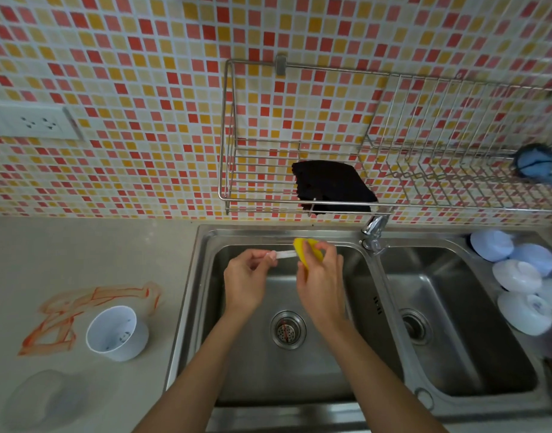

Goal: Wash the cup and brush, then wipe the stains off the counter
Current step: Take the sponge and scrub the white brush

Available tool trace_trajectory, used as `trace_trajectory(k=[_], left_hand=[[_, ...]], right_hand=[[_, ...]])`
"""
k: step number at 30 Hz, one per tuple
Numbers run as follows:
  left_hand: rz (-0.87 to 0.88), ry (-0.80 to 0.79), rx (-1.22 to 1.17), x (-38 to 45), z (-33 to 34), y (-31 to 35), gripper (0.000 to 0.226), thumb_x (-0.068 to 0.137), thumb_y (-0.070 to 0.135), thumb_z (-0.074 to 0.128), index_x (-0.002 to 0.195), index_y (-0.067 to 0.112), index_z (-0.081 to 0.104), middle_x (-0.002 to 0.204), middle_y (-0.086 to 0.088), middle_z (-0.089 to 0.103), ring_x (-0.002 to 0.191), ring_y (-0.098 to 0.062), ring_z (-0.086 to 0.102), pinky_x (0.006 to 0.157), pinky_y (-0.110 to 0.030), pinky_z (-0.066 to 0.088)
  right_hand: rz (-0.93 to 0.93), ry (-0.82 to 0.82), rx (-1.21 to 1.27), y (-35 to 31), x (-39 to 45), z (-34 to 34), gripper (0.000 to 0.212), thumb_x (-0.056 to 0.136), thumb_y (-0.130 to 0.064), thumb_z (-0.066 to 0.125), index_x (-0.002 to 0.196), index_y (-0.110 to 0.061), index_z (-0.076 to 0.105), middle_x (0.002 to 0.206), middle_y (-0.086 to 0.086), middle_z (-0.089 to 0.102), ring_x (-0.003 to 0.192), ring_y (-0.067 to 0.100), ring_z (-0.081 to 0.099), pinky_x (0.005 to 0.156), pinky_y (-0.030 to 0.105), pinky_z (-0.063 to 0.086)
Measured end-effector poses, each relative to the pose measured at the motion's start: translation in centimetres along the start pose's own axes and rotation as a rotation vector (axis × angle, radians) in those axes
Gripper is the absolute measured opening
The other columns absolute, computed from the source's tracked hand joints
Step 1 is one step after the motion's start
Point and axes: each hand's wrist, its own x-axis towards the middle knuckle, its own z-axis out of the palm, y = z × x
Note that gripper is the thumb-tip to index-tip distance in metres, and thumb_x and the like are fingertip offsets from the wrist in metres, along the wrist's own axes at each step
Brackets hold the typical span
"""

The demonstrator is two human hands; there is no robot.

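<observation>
Both hands over the left basin of the double sink (206,245). Left hand (245,284) pinches the pale handle of the brush (284,254), held roughly level w/ the far end pointing right. Right hand (321,285) is curled round a yellow sponge (303,250), which wraps the brush's far end, so the bristles are hidden; can't tell their state. Cup (117,332), white, stands upright on the desk (81,245) just left of the sink, apart from both hands. Orange stains (81,310) on the desk lie behind and left of the cup, some right beside it. Black cloth (332,185) sits in the wire rack (268,182) on the tiled wall, above the tap (374,229). White bowls (518,276) piled upside down at the right basin's edge.
</observation>
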Motion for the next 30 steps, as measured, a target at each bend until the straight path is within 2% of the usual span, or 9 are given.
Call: trace_trajectory(k=[5,11,14,17,19,22,26,28,30], left_hand=[[-0.029,-0.030,-0.055,-0.2,0.4,0.0,0.009,0.087,0.022,0.069,0.086,0.013,0.073,0.076,0.002,0.075,0.078,-0.010,0.072,0.082,-0.034,0.056],[-0.119,-0.018,-0.111,-0.5,1.0,0.1,0.018,0.086,0.030,0.069,0.082,0.013,0.073,0.075,0.004,0.075,0.079,-0.007,0.070,0.079,-0.024,0.049],[-0.195,-0.048,-0.152,-0.4,0.9,0.0,0.021,0.086,0.032,0.069,0.074,0.015,0.074,0.075,0.001,0.075,0.086,-0.011,0.070,0.086,-0.026,0.048],[-0.239,-0.103,-0.116,-0.7,0.6,-0.1,0.021,0.085,0.035,0.070,0.074,0.017,0.075,0.076,0.002,0.076,0.089,-0.013,0.070,0.090,-0.027,0.048],[-0.186,-0.120,-0.063,-1.0,0.4,-0.1,0.018,0.085,0.032,0.071,0.080,0.016,0.073,0.077,0.002,0.075,0.087,-0.012,0.070,0.086,-0.024,0.050],[0.054,-0.174,0.127,-1.1,-0.5,0.0,0.019,0.081,0.025,0.076,0.097,0.020,0.069,0.083,0.009,0.072,0.084,-0.003,0.066,0.076,-0.012,0.048],[0.395,-0.213,0.427,-0.7,-1.0,-0.3,0.028,0.079,0.015,0.076,0.106,0.023,0.072,0.091,0.017,0.068,0.088,-0.008,0.059,0.078,-0.021,0.049],[0.424,-0.166,0.461,-0.5,-0.9,-0.1,0.024,0.081,0.019,0.075,0.104,0.021,0.074,0.088,0.012,0.071,0.085,-0.009,0.058,0.073,-0.022,0.050],[0.354,-0.117,0.401,-0.5,-0.6,0.1,0.018,0.083,0.023,0.073,0.101,0.019,0.075,0.085,0.009,0.073,0.082,-0.008,0.062,0.072,-0.022,0.051]], right_hand=[[-0.172,-0.009,0.007,-1.4,-2.2,0.2,0.054,0.085,-0.011,0.065,0.138,-0.017,0.051,0.123,0.009,0.051,0.100,0.023,0.048,0.082,0.031,0.047],[-0.026,0.042,-0.053,1.6,-0.1,-0.3,0.057,0.077,-0.013,0.076,0.131,-0.018,0.058,0.122,0.013,0.054,0.101,0.028,0.052,0.081,0.037,0.052],[-0.103,0.033,-0.115,2.6,-0.3,-0.3,0.049,0.074,-0.019,0.080,0.120,-0.020,0.065,0.119,0.010,0.057,0.094,0.028,0.054,0.077,0.038,0.052],[-0.187,0.020,-0.117,3.7,0.3,-0.3,0.037,0.074,-0.016,0.079,0.108,-0.024,0.069,0.109,0.002,0.062,0.086,0.026,0.053,0.074,0.037,0.052],[-0.254,-0.007,-0.121,4.2,0.8,-0.3,0.036,0.075,-0.016,0.078,0.109,-0.026,0.070,0.105,-0.002,0.063,0.084,0.025,0.053,0.074,0.037,0.052],[-0.339,-0.026,-0.160,4.7,1.5,-0.6,0.035,0.075,-0.018,0.078,0.109,-0.025,0.071,0.104,-0.002,0.064,0.086,0.025,0.056,0.075,0.035,0.053],[-0.335,-0.069,-0.172,4.7,2.5,-1.2,0.034,0.075,-0.020,0.079,0.108,-0.025,0.071,0.104,-0.001,0.063,0.088,0.023,0.056,0.078,0.033,0.052],[-0.303,-0.068,-0.151,4.5,2.5,-1.2,0.035,0.076,-0.020,0.078,0.110,-0.026,0.071,0.105,-0.001,0.062,0.090,0.024,0.055,0.080,0.034,0.050],[-0.218,-0.057,-0.106,3.9,1.9,-1.3,0.036,0.080,-0.021,0.075,0.115,-0.025,0.068,0.111,0.002,0.059,0.095,0.025,0.053,0.083,0.035,0.050]])
